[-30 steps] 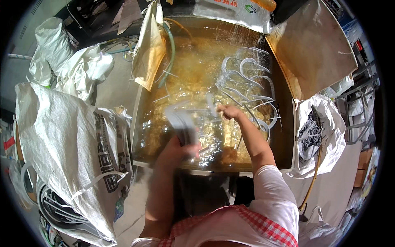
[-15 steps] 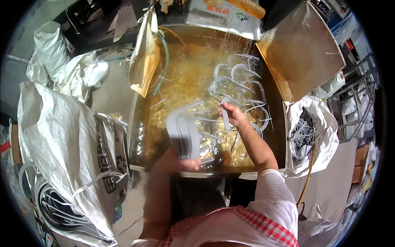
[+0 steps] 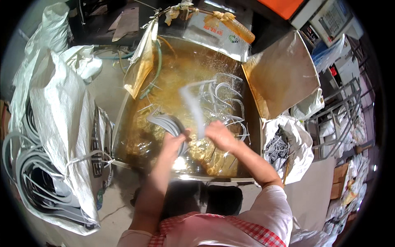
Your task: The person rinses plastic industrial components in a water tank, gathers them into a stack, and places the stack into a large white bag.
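Observation:
My left hand (image 3: 173, 142) is closed round a bundle of curved grey strips (image 3: 168, 122), low over a tub (image 3: 242, 180) of brownish water. To its right, my closed right hand (image 3: 222, 136) grips a single bent grey strip (image 3: 194, 109). Motion blurs that strip, which rises from the fist and bends right at its far end. Beyond this hand, several loose curved strips (image 3: 230, 90) lie in the water along the tub's right side. Water falls in thin streams from an orange-brown pipe (image 3: 236, 31) at the far end.
A large white sack (image 3: 61, 107) with coiled grey strips (image 3: 45, 181) stands at left. An open white bag (image 3: 302, 144) of grey scraps sits right of the tub. A stained board (image 3: 282, 78) leans over the right edge. A green hose (image 3: 158, 70) dips in at the far left.
My left hand has moved up and tilted the bundle leftward. My right hand has come down and nearer, with the strip swung up to its left. The whole view has shifted.

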### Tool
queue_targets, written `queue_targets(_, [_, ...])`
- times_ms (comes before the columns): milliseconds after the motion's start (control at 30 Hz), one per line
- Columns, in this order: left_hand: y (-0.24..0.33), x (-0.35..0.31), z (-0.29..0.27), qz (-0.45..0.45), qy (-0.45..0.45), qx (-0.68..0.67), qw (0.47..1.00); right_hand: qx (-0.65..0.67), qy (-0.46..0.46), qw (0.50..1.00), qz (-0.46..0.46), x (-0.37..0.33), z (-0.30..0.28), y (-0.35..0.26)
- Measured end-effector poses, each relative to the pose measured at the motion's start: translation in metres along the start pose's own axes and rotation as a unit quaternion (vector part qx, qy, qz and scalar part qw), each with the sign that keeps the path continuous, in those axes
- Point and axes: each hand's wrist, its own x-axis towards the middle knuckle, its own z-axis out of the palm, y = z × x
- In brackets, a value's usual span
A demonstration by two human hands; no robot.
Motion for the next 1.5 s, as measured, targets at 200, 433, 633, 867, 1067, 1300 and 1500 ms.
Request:
queue_targets(200, [-0.004,-0.006,-0.002,-0.023,-0.188,-0.264,0.946,0.055,-0.003,0.992,-0.116,-0.022,0.028,-0.033])
queue_targets(433, [-0.005,-0.011,-0.009,-0.071,-0.210,-0.342,0.913,0.168,-0.030,0.984,-0.045,-0.024,0.027,-0.030])
queue_targets(633, [0.008,-0.021,0.011,-0.022,-0.189,-0.160,0.969,0.128,0.045,0.989,-0.053,-0.022,0.002,-0.018])
queue_targets(867, [0.005,-0.032,0.016,-0.073,-0.468,0.053,0.879,-0.069,0.045,0.992,-0.093,0.038,-0.019,0.017])
queue_targets(1067, [0.009,-0.040,0.017,-0.208,-0.471,-0.039,0.856,0.183,0.002,0.983,0.025,0.034,0.004,0.008])
queue_targets(1300, [0.009,-0.041,0.019,-0.172,-0.360,-0.169,0.901,0.294,0.006,0.948,0.126,0.006,0.022,0.006])
queue_targets(1500, [0.012,-0.004,0.003,0.058,-0.063,0.138,0.987,0.362,0.195,0.864,0.291,-0.029,0.036,0.042])
